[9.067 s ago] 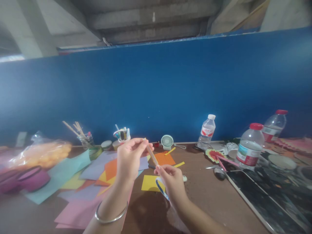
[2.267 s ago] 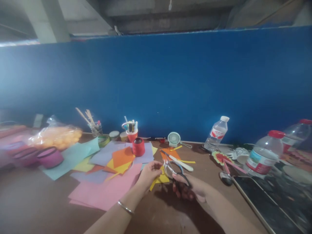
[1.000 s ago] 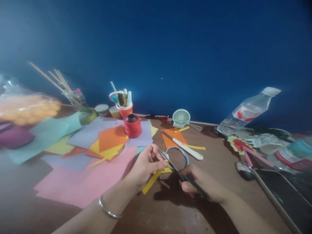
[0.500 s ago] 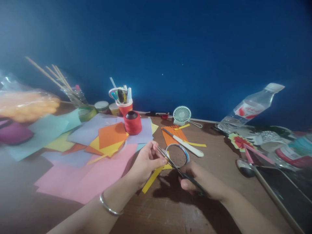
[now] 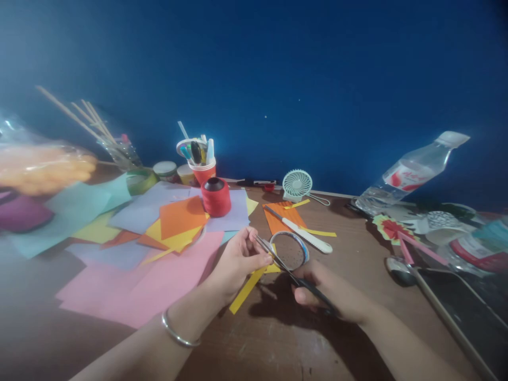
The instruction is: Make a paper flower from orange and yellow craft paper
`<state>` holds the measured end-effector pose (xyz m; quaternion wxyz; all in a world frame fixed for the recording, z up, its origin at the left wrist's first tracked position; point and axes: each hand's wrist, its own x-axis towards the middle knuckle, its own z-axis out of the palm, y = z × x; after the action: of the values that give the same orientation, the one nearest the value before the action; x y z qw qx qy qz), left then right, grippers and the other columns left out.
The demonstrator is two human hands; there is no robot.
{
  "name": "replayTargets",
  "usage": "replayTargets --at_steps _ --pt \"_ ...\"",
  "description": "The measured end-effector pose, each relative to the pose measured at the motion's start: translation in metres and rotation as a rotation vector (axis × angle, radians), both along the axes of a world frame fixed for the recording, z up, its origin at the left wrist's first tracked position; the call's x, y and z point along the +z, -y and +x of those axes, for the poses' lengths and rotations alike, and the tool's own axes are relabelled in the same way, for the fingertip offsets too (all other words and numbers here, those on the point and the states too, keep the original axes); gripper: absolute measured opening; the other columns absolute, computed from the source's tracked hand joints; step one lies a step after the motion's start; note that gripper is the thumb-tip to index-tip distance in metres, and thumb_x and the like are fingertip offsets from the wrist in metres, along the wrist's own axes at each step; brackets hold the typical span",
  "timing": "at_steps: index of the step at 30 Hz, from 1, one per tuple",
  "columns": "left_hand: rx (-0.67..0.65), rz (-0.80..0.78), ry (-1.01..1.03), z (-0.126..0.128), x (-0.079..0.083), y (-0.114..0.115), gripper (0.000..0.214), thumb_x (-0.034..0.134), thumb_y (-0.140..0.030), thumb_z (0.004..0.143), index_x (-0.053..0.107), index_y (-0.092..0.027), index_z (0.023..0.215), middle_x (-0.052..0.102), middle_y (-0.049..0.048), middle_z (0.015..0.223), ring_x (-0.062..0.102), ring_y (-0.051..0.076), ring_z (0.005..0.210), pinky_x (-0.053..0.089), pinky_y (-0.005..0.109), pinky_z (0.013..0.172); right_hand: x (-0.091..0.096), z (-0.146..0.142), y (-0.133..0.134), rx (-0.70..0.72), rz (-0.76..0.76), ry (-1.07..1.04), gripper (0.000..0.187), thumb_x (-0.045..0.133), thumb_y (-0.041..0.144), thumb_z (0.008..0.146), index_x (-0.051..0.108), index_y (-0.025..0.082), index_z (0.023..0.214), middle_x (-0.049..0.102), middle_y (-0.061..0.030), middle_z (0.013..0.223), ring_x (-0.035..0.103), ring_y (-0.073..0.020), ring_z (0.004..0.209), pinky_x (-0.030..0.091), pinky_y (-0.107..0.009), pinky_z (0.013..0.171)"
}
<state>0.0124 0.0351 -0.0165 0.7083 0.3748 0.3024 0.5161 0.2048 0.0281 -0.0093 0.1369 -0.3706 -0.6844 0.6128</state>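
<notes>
My left hand [image 5: 238,260], with a silver bangle on its wrist, pinches a yellow paper strip [image 5: 247,291] whose loose end slants down toward me. In my right hand [image 5: 331,293] are dark-handled scissors [image 5: 313,294]. Their long blades point up and left, reaching the left fingertips; whether they touch the paper there is hard to tell. Just behind the blades lies a tape roll [image 5: 305,250], and a bit of yellow paper [image 5: 273,269] shows beside it. Farther back, a white-handled knife [image 5: 313,241] rests partly on an orange paper piece [image 5: 296,213] with thin yellow strips around it.
Coloured paper sheets [image 5: 159,286] spread over the left side, with a red thread spool [image 5: 216,200] on them. Behind stand a pen cup [image 5: 204,172] and a small fan [image 5: 297,183]. At right are a tilted plastic bottle [image 5: 413,172], a paper flower [image 5: 392,228] and a phone [image 5: 464,309].
The view has shifted very slightly. Both hands keep nearly the same pose, and the strip's loose end has moved a touch to the left.
</notes>
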Motion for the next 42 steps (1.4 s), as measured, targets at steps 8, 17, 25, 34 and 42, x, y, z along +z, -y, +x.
replayTargets --at_steps 8,17,25,34,42 --pt "0.011 0.009 0.022 0.0009 0.002 0.0006 0.036 0.069 -0.004 0.061 0.042 -0.019 0.079 0.056 -0.007 0.059 0.051 0.006 0.056 0.037 0.017 0.056 -0.0068 0.0036 -0.0007 0.0 0.026 0.027 0.052 0.046 0.066 0.069 0.042 0.016 0.055 0.039 0.0046 0.046 0.032 -0.0059 0.041 0.02 -0.02 0.04" --pt "0.013 0.022 0.035 0.0009 0.0008 0.0003 0.034 0.067 -0.002 0.064 0.042 -0.019 0.08 0.056 -0.0067 0.06 0.051 0.005 0.057 0.038 0.016 0.057 -0.0082 0.0043 -0.0021 0.031 0.034 0.01 0.051 0.047 0.064 0.071 0.041 0.016 0.055 0.038 0.0046 0.047 0.031 -0.0057 0.042 0.02 -0.02 0.04" --pt "0.004 -0.005 0.041 0.0006 0.0011 0.0012 0.035 0.068 -0.003 0.063 0.041 -0.019 0.078 0.055 -0.0071 0.06 0.05 0.005 0.056 0.037 0.017 0.056 -0.0067 0.0036 -0.0028 0.034 0.025 0.004 0.05 0.048 0.062 0.072 0.04 0.016 0.054 0.036 0.0052 0.045 0.03 -0.0056 0.042 0.019 -0.02 0.04" --pt "0.014 0.017 0.033 -0.0007 0.0008 0.0005 0.034 0.067 -0.002 0.064 0.041 -0.019 0.08 0.055 -0.0072 0.06 0.05 0.005 0.055 0.037 0.016 0.055 -0.0059 0.0033 -0.0024 0.037 0.032 0.0 0.052 0.046 0.064 0.072 0.039 0.016 0.053 0.036 0.0051 0.045 0.03 -0.0057 0.042 0.019 -0.021 0.04" --pt "-0.021 0.04 0.016 -0.0005 0.0017 0.0021 0.032 0.064 0.0 0.067 0.041 -0.018 0.08 0.054 -0.0067 0.063 0.051 0.004 0.058 0.038 0.015 0.057 -0.0045 0.0027 -0.0018 0.044 0.029 -0.01 0.052 0.046 0.066 0.07 0.041 0.016 0.057 0.037 0.0047 0.049 0.03 -0.0063 0.044 0.02 -0.021 0.041"
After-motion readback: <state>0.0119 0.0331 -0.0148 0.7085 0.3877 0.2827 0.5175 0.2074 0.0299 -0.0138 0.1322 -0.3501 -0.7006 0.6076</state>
